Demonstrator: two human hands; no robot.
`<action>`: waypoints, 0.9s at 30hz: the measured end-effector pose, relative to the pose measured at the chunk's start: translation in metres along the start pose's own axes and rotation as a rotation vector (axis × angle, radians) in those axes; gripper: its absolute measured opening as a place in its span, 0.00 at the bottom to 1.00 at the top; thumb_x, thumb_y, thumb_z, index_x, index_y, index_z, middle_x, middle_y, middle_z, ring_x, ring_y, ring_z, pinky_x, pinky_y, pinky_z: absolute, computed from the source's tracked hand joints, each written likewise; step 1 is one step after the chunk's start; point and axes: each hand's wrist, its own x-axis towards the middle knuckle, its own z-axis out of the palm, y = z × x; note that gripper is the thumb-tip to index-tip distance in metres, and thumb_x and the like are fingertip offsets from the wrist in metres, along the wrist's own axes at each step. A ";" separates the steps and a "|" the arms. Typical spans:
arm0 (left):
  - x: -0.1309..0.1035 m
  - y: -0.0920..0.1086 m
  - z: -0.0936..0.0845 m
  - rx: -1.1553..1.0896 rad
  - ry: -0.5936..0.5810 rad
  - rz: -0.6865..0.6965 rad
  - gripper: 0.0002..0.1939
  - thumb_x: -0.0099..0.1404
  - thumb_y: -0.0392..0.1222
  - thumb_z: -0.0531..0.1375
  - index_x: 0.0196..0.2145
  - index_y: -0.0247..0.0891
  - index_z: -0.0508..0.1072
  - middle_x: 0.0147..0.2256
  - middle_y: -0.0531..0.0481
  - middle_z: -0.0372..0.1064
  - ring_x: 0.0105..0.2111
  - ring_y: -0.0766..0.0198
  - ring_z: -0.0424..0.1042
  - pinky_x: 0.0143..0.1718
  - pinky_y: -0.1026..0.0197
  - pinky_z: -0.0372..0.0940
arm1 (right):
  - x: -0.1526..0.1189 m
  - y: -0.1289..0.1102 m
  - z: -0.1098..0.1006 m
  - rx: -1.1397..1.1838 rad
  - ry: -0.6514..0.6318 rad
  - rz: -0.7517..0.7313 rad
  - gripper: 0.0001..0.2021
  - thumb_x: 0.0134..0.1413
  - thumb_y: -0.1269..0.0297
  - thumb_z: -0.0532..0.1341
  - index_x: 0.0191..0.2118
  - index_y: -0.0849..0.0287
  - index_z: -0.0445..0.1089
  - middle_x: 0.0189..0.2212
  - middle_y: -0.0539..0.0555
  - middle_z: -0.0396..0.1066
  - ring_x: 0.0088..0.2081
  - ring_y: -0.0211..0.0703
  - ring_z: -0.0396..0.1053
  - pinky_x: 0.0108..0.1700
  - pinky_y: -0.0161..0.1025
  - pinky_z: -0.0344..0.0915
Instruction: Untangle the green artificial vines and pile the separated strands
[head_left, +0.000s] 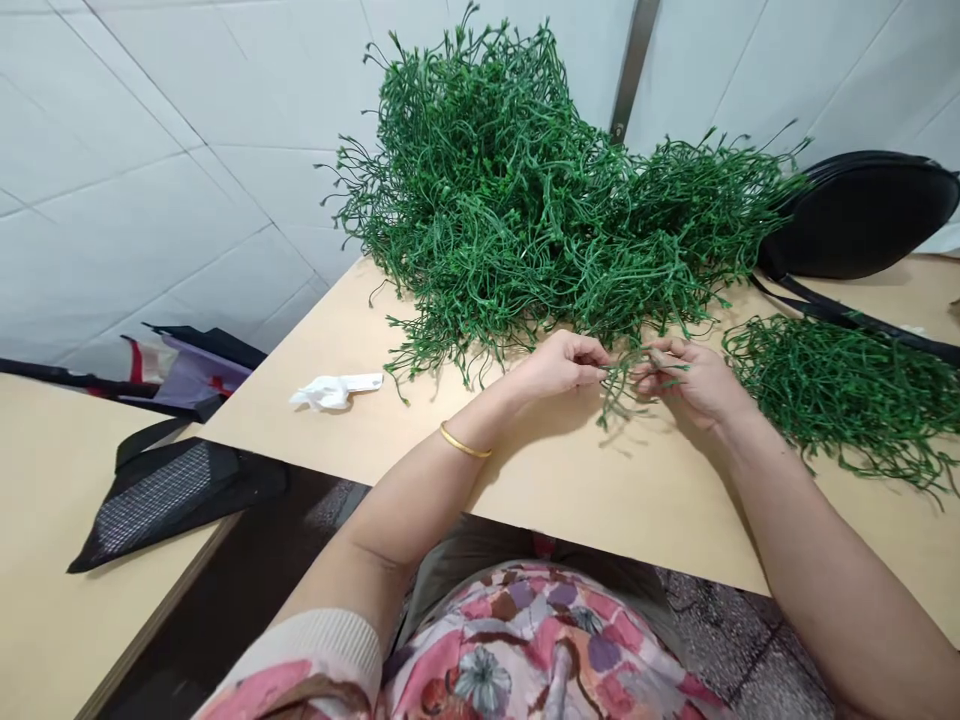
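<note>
Two bare hands at work on green artificial-looking stems, as seen by an onlooker at the table. The left hand (564, 362) has its thumb and forefinger pinched together on one side of a small green sprig (619, 388); the right hand (694, 382) grips the other side, thumb and fingertips closed on it, its remaining fingers curled. The sprig thus lies between the two hands, above the pale tabletop (585, 485), with its loose ends hanging down. Just beyond the hands rises a large tangled heap (510, 190) of like stems, near the tiled wall (135, 110). Beside the right forearm lies a smaller, flatter pile (847, 390), and behind this a rounded black bag (870, 215), its strap (840, 312) trailing along the pile's far edge. A crumpled white tissue (326, 392) lies apart, to the left. The left wrist wears a gold bangle (463, 442).
</note>
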 end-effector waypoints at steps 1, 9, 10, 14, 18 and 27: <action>0.001 0.000 0.000 0.036 0.021 0.003 0.05 0.54 0.37 0.59 0.27 0.32 0.72 0.20 0.56 0.60 0.21 0.73 0.57 0.24 0.67 0.55 | -0.002 -0.001 -0.001 -0.003 0.007 0.045 0.07 0.45 0.60 0.63 0.30 0.57 0.67 0.20 0.51 0.70 0.20 0.40 0.68 0.23 0.41 0.68; 0.007 -0.009 0.001 0.296 0.167 0.060 0.09 0.54 0.39 0.59 0.20 0.33 0.69 0.18 0.56 0.59 0.22 0.72 0.55 0.26 0.66 0.50 | -0.033 -0.029 0.005 -0.345 0.244 -0.404 0.07 0.55 0.61 0.57 0.34 0.55 0.72 0.27 0.52 0.70 0.28 0.41 0.67 0.33 0.41 0.66; 0.008 -0.010 0.002 0.286 0.180 0.064 0.09 0.55 0.40 0.58 0.20 0.33 0.69 0.19 0.56 0.59 0.22 0.72 0.55 0.26 0.66 0.50 | -0.035 -0.029 0.009 -0.371 0.189 -0.454 0.07 0.55 0.61 0.57 0.35 0.55 0.72 0.29 0.53 0.71 0.31 0.42 0.68 0.35 0.42 0.66; 0.007 -0.008 0.006 0.188 0.177 0.077 0.09 0.55 0.40 0.58 0.21 0.33 0.69 0.19 0.56 0.58 0.22 0.73 0.54 0.25 0.66 0.49 | -0.032 -0.022 0.021 -0.515 -0.069 -0.494 0.10 0.51 0.62 0.60 0.40 0.57 0.72 0.39 0.57 0.73 0.42 0.48 0.68 0.46 0.48 0.63; 0.002 -0.001 0.007 0.054 0.058 0.031 0.03 0.50 0.35 0.59 0.22 0.32 0.71 0.19 0.56 0.61 0.21 0.74 0.55 0.25 0.66 0.49 | -0.024 -0.014 0.017 -0.465 -0.232 -0.359 0.08 0.51 0.63 0.59 0.37 0.58 0.73 0.36 0.56 0.72 0.40 0.46 0.68 0.45 0.46 0.63; 0.001 0.002 0.009 0.173 0.011 0.004 0.07 0.48 0.31 0.57 0.23 0.30 0.75 0.17 0.57 0.59 0.20 0.75 0.53 0.23 0.66 0.48 | -0.026 -0.013 0.013 -0.333 -0.328 -0.162 0.09 0.47 0.60 0.61 0.32 0.60 0.72 0.29 0.53 0.71 0.31 0.41 0.65 0.34 0.40 0.61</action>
